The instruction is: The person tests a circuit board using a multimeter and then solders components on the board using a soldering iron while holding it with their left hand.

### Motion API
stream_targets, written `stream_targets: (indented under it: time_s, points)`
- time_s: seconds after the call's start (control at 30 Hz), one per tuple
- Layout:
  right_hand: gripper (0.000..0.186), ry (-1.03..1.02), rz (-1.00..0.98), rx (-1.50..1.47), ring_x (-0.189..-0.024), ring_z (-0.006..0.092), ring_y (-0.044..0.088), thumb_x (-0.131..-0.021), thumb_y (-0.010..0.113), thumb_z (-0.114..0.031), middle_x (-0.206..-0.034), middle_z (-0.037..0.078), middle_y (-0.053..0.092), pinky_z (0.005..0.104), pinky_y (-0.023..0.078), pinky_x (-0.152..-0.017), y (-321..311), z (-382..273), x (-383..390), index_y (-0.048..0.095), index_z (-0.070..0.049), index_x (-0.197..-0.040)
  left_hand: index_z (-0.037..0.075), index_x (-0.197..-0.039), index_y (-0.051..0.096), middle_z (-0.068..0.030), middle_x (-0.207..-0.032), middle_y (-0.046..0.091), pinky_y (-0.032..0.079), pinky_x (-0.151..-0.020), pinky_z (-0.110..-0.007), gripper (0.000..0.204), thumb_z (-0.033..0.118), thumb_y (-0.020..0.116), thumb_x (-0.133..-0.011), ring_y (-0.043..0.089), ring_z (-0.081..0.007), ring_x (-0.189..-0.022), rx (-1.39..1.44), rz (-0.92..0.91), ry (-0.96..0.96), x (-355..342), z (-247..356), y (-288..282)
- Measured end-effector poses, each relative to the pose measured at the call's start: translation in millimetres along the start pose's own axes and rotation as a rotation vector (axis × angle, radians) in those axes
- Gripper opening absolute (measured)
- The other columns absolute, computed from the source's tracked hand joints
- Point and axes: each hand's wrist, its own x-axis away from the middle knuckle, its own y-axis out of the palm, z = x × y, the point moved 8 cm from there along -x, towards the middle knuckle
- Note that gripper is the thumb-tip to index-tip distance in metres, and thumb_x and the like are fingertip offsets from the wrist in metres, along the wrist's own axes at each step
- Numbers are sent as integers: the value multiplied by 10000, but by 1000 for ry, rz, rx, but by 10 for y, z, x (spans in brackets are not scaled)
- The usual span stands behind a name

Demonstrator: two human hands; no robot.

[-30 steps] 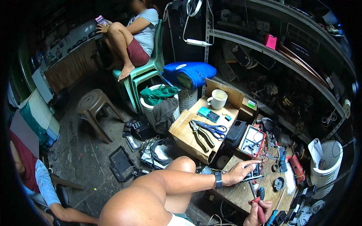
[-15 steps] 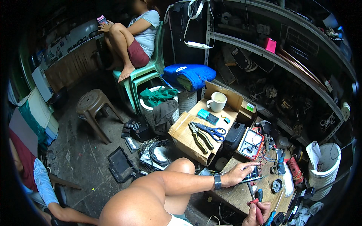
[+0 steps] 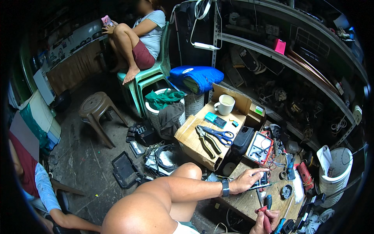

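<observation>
Workbench scene, my head feed. My right hand [image 3: 267, 221], near right, is wrapped round a red-handled tool [image 3: 266, 224]; its metal shaft points away, tip at the near edge of a circuit board [image 3: 264, 179] with dark parts. Contact with the board: can't tell. My left hand [image 3: 245, 181], dark watch [image 3: 225, 188] on the wrist, is on the left part of the board, index finger stretched out over it; fingertips partly hidden, so can't tell if it grips or only steadies. Board is above the wooden table [image 3: 240, 200], left of a round black part [image 3: 286, 191].

Blue-handled tool [image 3: 268, 201] just right of the red one's shaft. Farther back, a red-edged white case [image 3: 257, 146] with leads. Red device [image 3: 306, 174] to the right, then a white bin [image 3: 331, 185].

Left of the table, cardboard box [image 3: 189, 130]: pliers [image 3: 207, 141] beside blue-handled scissors [image 3: 224, 136], teal phone [image 3: 215, 120] behind, pale mug [image 3: 224, 105] farther back. Brown stool [image 3: 95, 104] left on the floor. Far left, a person [image 3: 150, 35] sits on a green chair [image 3: 165, 54] holding a pink item [image 3: 106, 20]. Another person's arm [image 3: 74, 222] near left.
</observation>
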Motion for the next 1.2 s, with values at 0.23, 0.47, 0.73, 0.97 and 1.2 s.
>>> stream_targets:
  time_s: [0.23, 0.47, 0.73, 0.97, 1.2]
  points:
    - [161, -25, 6, 16, -932, 213, 712, -945, 707, 84, -1058, 155, 722, 323, 595, -837, -12, -21, -1, 666, 40, -1094, 32, -1502, 504, -102, -1264, 678, 627, -854, -310, 429, 251, 436, -1140, 705, -166, -1062, -13, -4, -5, 6, 1, 14]
    - [170, -34, -24, 35, -939, 216, 712, -947, 706, 79, -1060, 159, 721, 317, 587, -849, -4, -66, -8, 661, 41, -1107, 35, -1506, 500, -98, -1229, 690, 618, -857, -304, 440, 271, 440, -1140, 716, -158, -1005, -6, 11, 3, 10, 21, 28]
    - [168, -71, -40, 55, -938, 220, 715, -950, 696, 87, -1064, 169, 719, 326, 592, -852, 2, -47, 0, 654, 43, -1107, 30, -1493, 509, -83, -1163, 707, 602, -821, -291, 427, 260, 441, -1140, 708, -130, -886, -29, 27, 28, -2, -29, -14]
    - [163, -10, -15, -19, -932, 227, 717, -953, 682, 99, -1053, 167, 717, 336, 593, -856, 22, -25, 6, 656, 44, -1104, -1, -1496, 492, -150, -1301, 679, 576, -996, -354, 416, 192, 441, -1131, 696, -215, -1138, -12, -13, -47, 5, -10, 3]
    - [160, -40, -19, -7, -918, 224, 713, -952, 682, 102, -1050, 169, 718, 337, 593, -850, 59, -108, -20, 657, 48, -1100, 2, -1500, 485, -151, -1309, 673, 587, -975, -356, 425, 216, 435, -1136, 706, -224, -1123, 0, -4, -31, 19, 6, 8]
